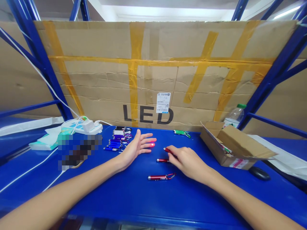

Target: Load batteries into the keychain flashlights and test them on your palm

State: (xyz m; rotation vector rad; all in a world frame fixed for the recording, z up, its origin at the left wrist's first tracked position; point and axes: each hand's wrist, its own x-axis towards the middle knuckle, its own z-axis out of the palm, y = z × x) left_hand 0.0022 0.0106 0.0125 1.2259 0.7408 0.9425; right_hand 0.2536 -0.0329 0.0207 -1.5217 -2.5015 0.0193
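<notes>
- Left hand (135,147) stood on its edge on the table (144,204), released and holding nothing, with the fingers spread and the palm turned to the right.
- One of its fingertips carried a glowing red spot (152,145).
- Just right of that spot was the torch (168,150), small and red. Its long axis ran roughly left to right, and its front end pointed at the left palm, near the fingertips but apart from them.
- Right hand (189,161) was grasping the torch by its rear end between thumb and fingers, so the torch lay to the right of the open left hand.
- Two more red ones lay loose, both roughly left to right. The second torch (162,160) was just beside the right thumb, and the third torch (160,177) lay nearer the person, between the forearms.
- At the far left sat tissues (46,140), then a strip (83,126) with a white plug. A pile (117,140) of blue and purple torches lay just behind the left hand.
- Toward the right were green torches (182,133) by the cardboard (168,73), an open box (230,150), a bottle (235,115) behind it, and a mouse (259,173).
</notes>
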